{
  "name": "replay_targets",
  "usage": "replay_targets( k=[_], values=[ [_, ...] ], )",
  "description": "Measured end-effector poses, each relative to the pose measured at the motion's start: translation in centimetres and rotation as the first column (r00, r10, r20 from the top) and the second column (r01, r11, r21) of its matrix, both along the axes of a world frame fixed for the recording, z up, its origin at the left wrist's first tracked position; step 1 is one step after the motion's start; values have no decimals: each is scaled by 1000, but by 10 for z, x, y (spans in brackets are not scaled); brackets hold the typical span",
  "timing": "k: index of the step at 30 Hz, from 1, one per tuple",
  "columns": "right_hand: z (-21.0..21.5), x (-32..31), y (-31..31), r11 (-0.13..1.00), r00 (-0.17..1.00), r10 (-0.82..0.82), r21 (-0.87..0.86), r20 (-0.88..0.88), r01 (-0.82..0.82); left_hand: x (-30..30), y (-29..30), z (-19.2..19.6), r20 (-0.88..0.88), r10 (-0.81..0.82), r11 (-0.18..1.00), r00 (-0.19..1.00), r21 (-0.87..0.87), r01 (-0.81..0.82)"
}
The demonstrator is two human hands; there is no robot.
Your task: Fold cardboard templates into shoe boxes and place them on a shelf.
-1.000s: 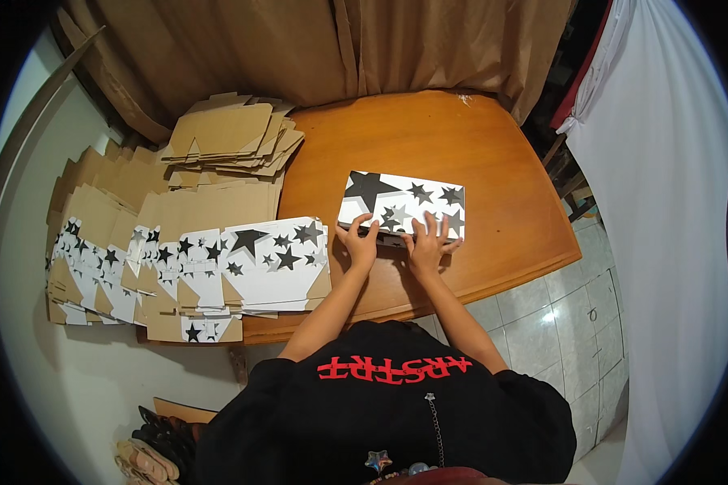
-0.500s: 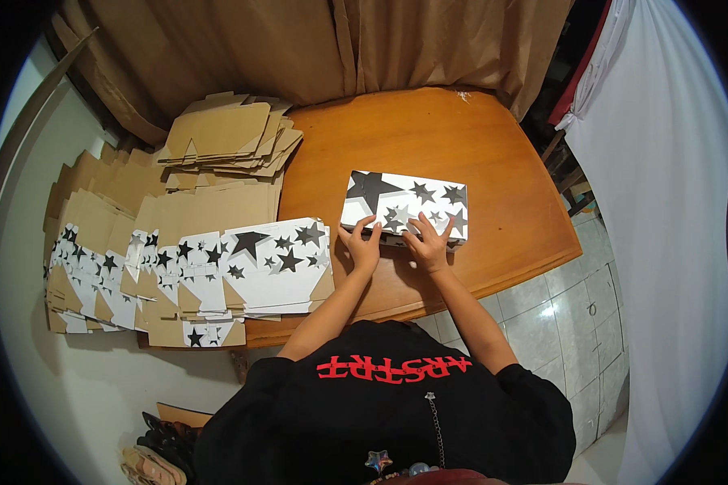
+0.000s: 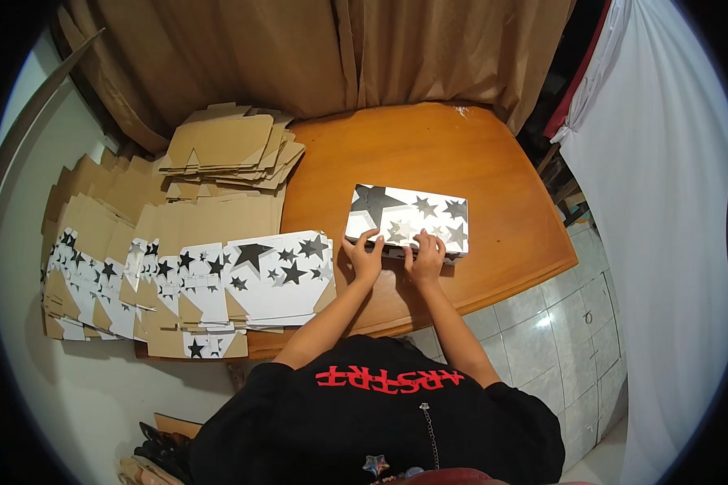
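Your left hand (image 3: 366,257) and right hand (image 3: 425,259) lie side by side, a small gap between them, fingers spread and pressed on the near long edge of the star-printed box (image 3: 407,221). Neither hand closes around it; whether the thumbs tuck under the near flap cannot be told. The box rests flat on the round wooden table (image 3: 429,145), near the table's front edge and just ahead of your chest.

Judge the box as light and hollow: thin folded cardboard, white with black and grey stars, stiff along its creases but easily dented in the middle of a panel. The printed face looks smooth and may slide on the polished wood. Take hold at the edges and corners, where folded layers give stiffness, not on the open top panel.

To your left, a row of flat printed blanks (image 3: 243,275) overlaps like shingles, brown on the unprinted side; beyond them, a stack of plain brown cardboard blanks (image 3: 230,149) sits near the tan curtain (image 3: 299,56). A white cloth (image 3: 655,178) hangs at the right, above the pale tiled floor (image 3: 542,339).
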State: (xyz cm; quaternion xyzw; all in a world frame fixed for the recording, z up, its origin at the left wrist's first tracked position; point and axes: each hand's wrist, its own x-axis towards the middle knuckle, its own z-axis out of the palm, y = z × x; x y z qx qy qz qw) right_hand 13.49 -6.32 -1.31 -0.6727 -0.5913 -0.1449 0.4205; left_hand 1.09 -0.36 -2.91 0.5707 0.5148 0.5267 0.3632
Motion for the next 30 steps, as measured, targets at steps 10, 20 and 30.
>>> replay_targets(
  k=[10, 20, 30],
  values=[
    [30, -22, -8, 984, 993, 18, -181, 118, 4, -30, 85, -14, -172, -423, 905, 890, -29, 425],
    [52, 69, -10, 996, 998, 64, -57, -7, -65, 16, 29, -13, 14, 198, 978, 980, -75, -197],
    [-24, 125, -20, 904, 703, 285, -61, -652, -423, 66, -121, -33, 56, -91, 927, 994, -359, 106]
  ],
)
